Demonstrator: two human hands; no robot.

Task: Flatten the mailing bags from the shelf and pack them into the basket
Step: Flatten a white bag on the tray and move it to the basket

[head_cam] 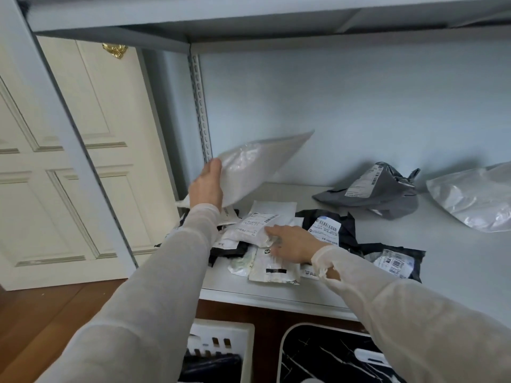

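My left hand point(207, 186) holds a flat white mailing bag point(257, 164) by its lower left edge, lifted above the left end of the shelf point(456, 261). My right hand point(293, 244) rests with fingers spread on a pile of white and black mailing bags point(262, 230) with labels, near the shelf's front edge. A crumpled grey bag point(378, 189) and a puffy white bag point(472, 197) lie further right by the back wall. Below the shelf, a white basket point(243, 344) stands on the floor, partly hidden by my left arm.
A black bag with a barcode label point(395, 262) lies at the pile's right. A black marbled panel point(326, 355) sits beside the basket. An upper shelf board point(249, 12) hangs overhead. A cream door point(69, 161) stands to the left.
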